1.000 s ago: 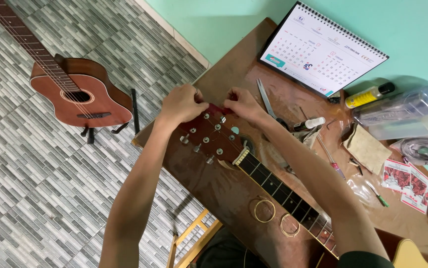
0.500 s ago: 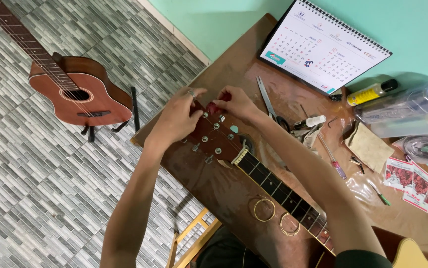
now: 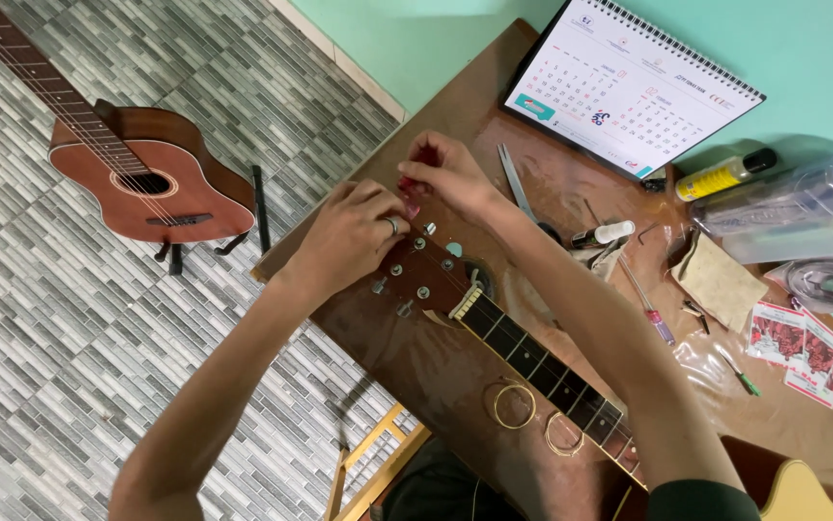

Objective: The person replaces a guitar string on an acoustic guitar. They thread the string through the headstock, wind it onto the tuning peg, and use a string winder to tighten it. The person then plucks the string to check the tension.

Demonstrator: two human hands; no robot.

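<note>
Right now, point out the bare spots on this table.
Bare brown wood shows between the brown guitar headstock and the table's near edge, and below the white desk calendar. The right side, around the clear plastic case, is crowded.

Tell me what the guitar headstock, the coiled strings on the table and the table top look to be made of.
Guitar headstock: likely wood, dark reddish glossy finish, with silvery metal tuning posts. Coiled strings: thin wire, brass or bronze by their golden colour. Table: probably wood or board under a brown lacquer, judging by its sheen and scuffed surface.
</note>
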